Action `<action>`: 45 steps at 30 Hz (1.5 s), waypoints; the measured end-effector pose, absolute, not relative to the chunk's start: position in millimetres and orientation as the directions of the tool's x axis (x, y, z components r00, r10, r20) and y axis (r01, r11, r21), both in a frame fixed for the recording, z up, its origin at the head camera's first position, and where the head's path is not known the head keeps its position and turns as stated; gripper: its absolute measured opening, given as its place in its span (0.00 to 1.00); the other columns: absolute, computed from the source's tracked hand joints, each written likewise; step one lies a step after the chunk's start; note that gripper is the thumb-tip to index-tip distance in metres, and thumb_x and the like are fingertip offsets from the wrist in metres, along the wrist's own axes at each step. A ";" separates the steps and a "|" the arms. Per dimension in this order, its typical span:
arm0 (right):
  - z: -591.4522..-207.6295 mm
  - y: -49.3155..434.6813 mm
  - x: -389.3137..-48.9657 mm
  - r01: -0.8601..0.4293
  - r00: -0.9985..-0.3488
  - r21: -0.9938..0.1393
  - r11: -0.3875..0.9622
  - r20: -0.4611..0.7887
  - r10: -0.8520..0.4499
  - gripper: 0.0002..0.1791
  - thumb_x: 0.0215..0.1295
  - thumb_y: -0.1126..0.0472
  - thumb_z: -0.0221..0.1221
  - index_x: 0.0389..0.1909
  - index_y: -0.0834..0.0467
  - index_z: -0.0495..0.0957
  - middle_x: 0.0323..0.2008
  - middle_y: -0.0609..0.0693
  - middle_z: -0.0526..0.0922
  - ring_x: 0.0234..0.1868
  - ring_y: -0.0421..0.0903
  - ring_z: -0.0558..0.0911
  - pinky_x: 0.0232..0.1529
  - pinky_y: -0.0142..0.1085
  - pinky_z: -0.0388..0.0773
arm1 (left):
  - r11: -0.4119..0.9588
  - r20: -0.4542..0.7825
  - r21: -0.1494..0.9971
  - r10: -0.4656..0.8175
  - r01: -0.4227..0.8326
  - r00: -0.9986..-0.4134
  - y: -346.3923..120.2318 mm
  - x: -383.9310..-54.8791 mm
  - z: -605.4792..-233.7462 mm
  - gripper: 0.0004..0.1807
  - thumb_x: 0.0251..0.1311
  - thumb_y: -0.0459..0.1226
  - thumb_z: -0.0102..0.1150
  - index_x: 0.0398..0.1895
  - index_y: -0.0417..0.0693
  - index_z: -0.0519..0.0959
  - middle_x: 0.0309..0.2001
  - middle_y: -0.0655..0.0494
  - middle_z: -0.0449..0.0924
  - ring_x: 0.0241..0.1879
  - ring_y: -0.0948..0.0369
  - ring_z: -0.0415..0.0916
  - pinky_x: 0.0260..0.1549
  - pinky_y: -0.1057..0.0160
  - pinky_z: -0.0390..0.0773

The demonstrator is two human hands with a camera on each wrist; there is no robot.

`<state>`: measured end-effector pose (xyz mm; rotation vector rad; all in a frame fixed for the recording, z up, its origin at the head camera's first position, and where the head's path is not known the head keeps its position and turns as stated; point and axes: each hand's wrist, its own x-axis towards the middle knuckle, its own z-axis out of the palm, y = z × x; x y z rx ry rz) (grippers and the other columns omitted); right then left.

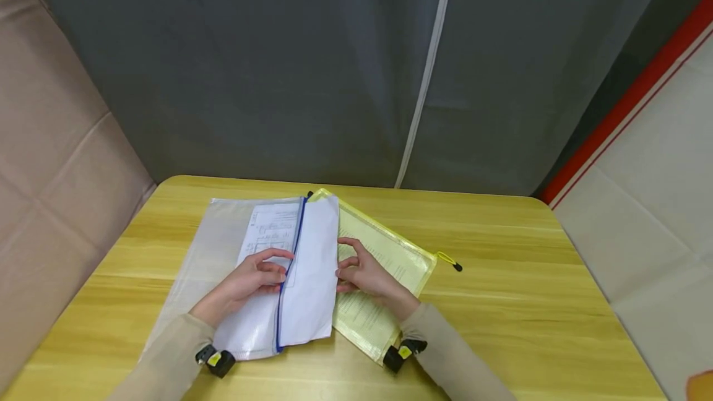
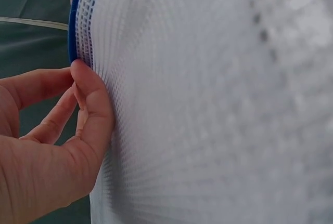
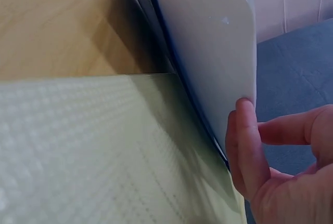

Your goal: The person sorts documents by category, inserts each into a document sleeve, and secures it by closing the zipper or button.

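Note:
A clear mesh zip pouch (image 1: 203,265) with a blue zip edge (image 2: 74,21) is held raised over the table. White paper sheets (image 1: 314,252) stand partly inside it, printed lines showing through the mesh, and partly out past the blue edge to the right. My left hand (image 1: 247,280) pinches the pouch at its blue edge between thumb and fingers. On the right, my right hand (image 1: 364,274) pinches the outer edge of the sheets. In the right wrist view the sheets (image 3: 213,42) bend slightly above its fingertips (image 3: 243,107).
A yellow mesh zip pouch (image 1: 390,252) with printed paper inside lies aslant on the wooden table (image 1: 501,289), partly under the sheets. Its yellow pull loop (image 1: 445,258) points right. A dark grey curtain (image 1: 267,79) hangs behind the table, with pale panels at both sides.

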<state>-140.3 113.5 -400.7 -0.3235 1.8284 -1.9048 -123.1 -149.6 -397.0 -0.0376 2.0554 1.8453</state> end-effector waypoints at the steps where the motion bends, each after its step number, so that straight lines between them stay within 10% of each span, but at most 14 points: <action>1: -399.9 113.6 -140.8 0.177 -0.857 -0.984 0.012 -0.160 -0.491 0.36 0.64 0.76 0.53 0.71 0.59 0.53 0.38 0.57 0.71 0.28 0.46 0.78 0.35 0.41 0.82 | 0.139 -0.292 0.954 0.228 -0.265 -0.929 -149.3 -123.0 -397.3 0.23 0.60 0.25 0.58 0.60 0.35 0.70 0.33 0.47 0.77 0.33 0.57 0.75 0.35 0.61 0.79; 45: -403.8 70.7 -139.2 0.170 -0.839 -0.985 0.039 -0.166 -0.518 0.35 0.60 0.79 0.57 0.68 0.61 0.57 0.31 0.58 0.80 0.26 0.46 0.82 0.35 0.44 0.82 | 0.017 -0.232 0.970 0.365 -0.243 -0.902 -125.0 -115.0 -393.5 0.25 0.58 0.24 0.57 0.60 0.32 0.67 0.34 0.49 0.78 0.31 0.61 0.76 0.34 0.64 0.78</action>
